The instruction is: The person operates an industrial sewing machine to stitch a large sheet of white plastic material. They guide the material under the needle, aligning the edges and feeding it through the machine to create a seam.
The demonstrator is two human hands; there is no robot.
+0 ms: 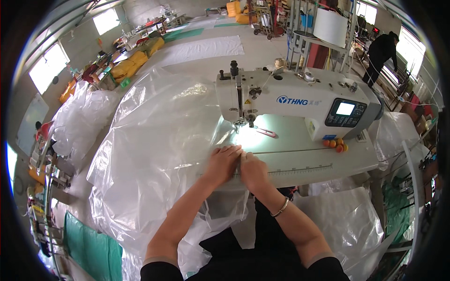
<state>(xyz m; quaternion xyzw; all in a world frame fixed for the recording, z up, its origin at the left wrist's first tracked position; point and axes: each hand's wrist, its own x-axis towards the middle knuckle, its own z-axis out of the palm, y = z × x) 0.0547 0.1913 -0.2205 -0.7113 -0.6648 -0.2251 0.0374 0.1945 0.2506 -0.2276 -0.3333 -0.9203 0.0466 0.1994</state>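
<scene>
The left hand and right hand meet at the edge of the plastic, which spreads leftward; whether they grip it, I cannot tell. Beyond: a pink cutter, the sewing machine, a person.

The left forearm and right forearm slant inward and forward, bare. The left grip and right grip meet side by side, backs upward, fingers bent close together.
</scene>
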